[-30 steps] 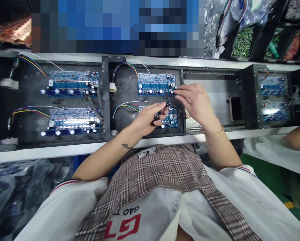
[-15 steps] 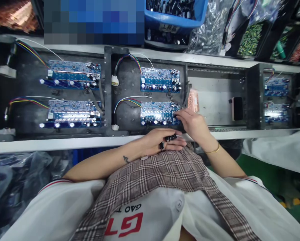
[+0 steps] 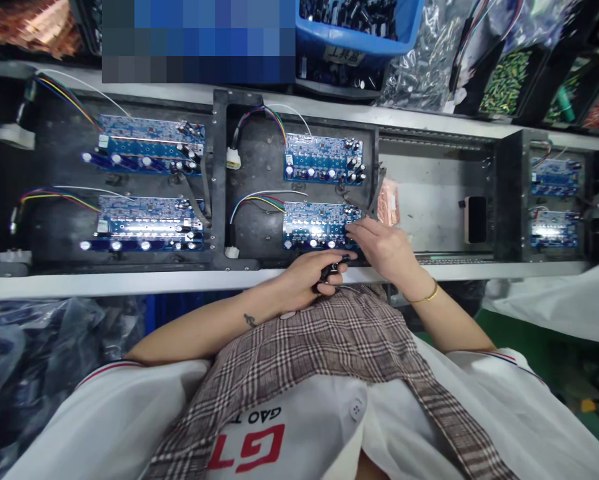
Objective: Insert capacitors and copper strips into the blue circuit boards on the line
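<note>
My left hand (image 3: 312, 277) is palm up at the front edge of the bench, its fingers curled round several small black capacitors (image 3: 329, 270). Over the right end of the nearer middle circuit board (image 3: 307, 225), my right hand (image 3: 382, 248) has thumb and fingertips pressed together. Whatever lies between those fingertips is hidden. This blue board carries a row of round capacitors along its front edge and has coloured wires at its left. Behind it is a similar circuit board (image 3: 323, 157) in the same black tray (image 3: 254, 227).
Two more boards (image 3: 152, 223) are in the left tray, and others (image 3: 554, 227) at far right. A blue bin (image 3: 354, 40) of black capacitors stands behind. A pink bubble-wrap packet (image 3: 389, 202) and a dark rectangular device (image 3: 475, 220) lie right of my hand.
My left fingers have curled in over the capacitors from a more open palm. My right fingertips stay at the board's right end, shifted slightly. The whole view has moved a little.
</note>
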Motion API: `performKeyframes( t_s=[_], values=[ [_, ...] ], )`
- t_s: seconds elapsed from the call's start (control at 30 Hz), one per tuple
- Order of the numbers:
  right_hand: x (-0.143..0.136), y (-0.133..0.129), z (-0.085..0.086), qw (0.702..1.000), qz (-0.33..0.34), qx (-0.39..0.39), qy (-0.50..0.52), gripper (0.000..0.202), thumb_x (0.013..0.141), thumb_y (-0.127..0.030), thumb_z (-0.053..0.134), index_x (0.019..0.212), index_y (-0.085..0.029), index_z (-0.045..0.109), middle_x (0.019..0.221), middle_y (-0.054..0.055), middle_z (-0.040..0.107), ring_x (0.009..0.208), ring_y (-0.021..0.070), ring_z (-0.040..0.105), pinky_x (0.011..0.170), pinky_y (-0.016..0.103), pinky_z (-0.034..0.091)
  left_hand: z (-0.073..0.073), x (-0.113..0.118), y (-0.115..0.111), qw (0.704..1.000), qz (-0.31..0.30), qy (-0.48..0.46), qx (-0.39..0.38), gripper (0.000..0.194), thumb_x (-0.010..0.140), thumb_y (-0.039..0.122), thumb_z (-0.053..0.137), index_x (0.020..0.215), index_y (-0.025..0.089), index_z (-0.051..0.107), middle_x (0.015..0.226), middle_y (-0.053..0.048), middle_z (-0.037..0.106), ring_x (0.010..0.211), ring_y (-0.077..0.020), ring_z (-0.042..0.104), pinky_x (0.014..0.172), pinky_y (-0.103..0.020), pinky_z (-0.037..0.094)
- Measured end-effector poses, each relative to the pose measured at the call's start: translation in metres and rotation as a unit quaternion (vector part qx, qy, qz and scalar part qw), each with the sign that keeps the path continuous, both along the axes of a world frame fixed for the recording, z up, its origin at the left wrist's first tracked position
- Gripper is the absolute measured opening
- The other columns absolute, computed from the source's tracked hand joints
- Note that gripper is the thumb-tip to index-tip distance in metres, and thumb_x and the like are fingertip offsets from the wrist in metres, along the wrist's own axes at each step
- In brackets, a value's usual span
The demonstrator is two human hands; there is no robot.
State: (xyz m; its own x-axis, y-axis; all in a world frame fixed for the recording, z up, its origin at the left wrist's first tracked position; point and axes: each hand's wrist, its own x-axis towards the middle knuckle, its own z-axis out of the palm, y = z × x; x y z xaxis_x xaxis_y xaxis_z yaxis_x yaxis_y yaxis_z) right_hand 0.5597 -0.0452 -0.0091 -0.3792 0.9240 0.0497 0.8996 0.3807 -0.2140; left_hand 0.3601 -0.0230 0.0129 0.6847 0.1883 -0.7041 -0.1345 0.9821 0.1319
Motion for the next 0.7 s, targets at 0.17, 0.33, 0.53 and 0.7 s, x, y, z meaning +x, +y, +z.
performKeyframes(
  t_s=[0.17, 0.33, 0.53, 0.7],
  values=[
    [-0.011, -0.016, 0.029, 0.985, -0.042, -0.038, 0.165, 0.032, 0.097, -0.027, 0.057, 0.127, -0.017, 0.062, 0.113, 0.010, 0.071, 0.103, 0.0204, 0.067, 0.090, 0.036, 0.056, -0.008, 0.004, -0.003, 1.000, 0.009, -0.002, -0.024, 0.025, 0.101, 0.020, 0.044, 0.087, 0.007, 0.060, 0.068, 0.001, 0.042, 0.044, -0.0012, 0.034, 0.036, -0.011, 0.016],
    [-0.015, -0.032, 0.033, 0.979, -0.042, -0.056, 0.189, 0.015, 0.096, -0.021, 0.057, 0.106, -0.019, 0.068, 0.099, 0.007, 0.073, 0.093, 0.0196, 0.067, 0.087, 0.037, 0.055, -0.010, 0.009, -0.007, 0.999, -0.005, -0.005, -0.036, 0.027, 0.101, 0.022, 0.046, 0.081, 0.009, 0.060, 0.065, 0.000, 0.049, 0.044, -0.0026, 0.043, 0.037, -0.011, 0.024],
    [-0.004, -0.026, 0.003, 0.985, -0.082, -0.040, 0.146, 0.017, 0.097, -0.016, 0.052, 0.105, -0.016, 0.068, 0.102, 0.008, 0.072, 0.094, 0.0193, 0.068, 0.082, 0.033, 0.057, -0.014, 0.006, -0.010, 0.998, -0.043, -0.042, -0.010, 0.024, 0.097, 0.008, 0.045, 0.105, 0.003, 0.067, 0.091, -0.017, 0.072, 0.082, -0.0180, 0.072, 0.071, -0.026, 0.057],
    [-0.004, -0.025, 0.006, 0.995, -0.052, -0.040, 0.077, 0.020, 0.097, -0.017, 0.050, 0.107, -0.016, 0.068, 0.106, 0.009, 0.073, 0.092, 0.0195, 0.069, 0.077, 0.032, 0.056, -0.014, 0.003, -0.008, 0.998, -0.061, -0.033, -0.009, 0.022, 0.099, 0.015, 0.047, 0.106, 0.007, 0.066, 0.086, -0.012, 0.072, 0.068, -0.0136, 0.070, 0.055, -0.019, 0.051]
  ],
)
